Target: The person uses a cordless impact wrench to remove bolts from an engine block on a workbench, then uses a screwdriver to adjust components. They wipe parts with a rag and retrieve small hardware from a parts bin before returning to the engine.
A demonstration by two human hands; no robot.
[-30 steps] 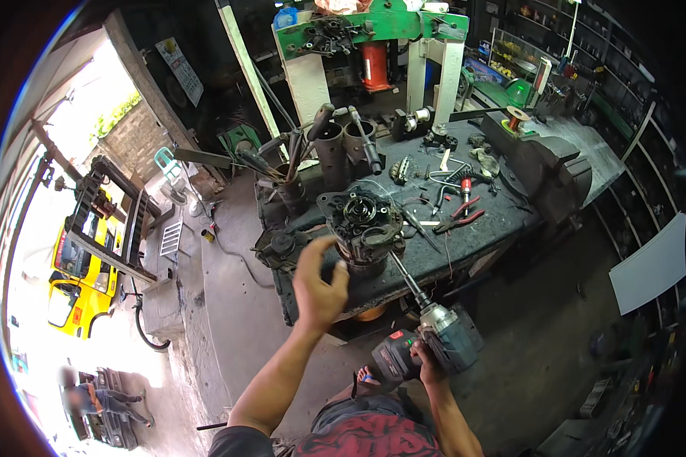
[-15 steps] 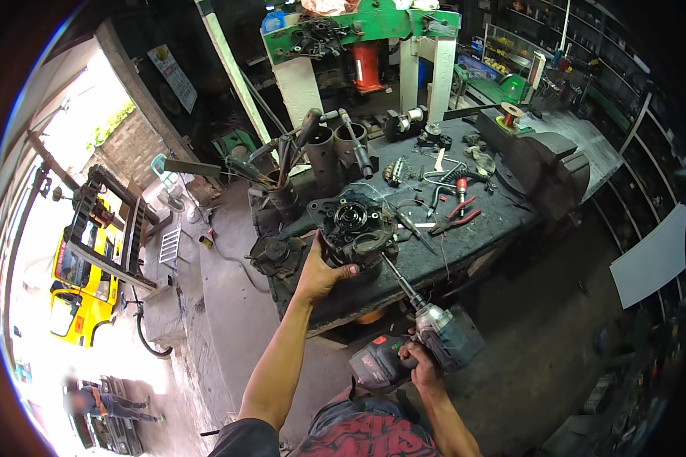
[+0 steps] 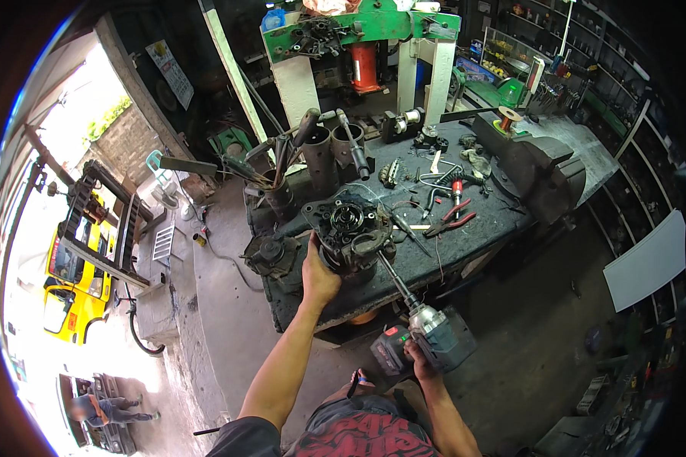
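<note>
From the head camera, the left hand had its grip wrapped around the near side of a dark round motor part that stood on the desk. The right hand held the drill fast below the desk edge, its long bit reaching up to the part's near right side. Red pliers lay well to the right. Against half a second earlier, both hands kept their holds and the drill sat in much the same place.
</note>
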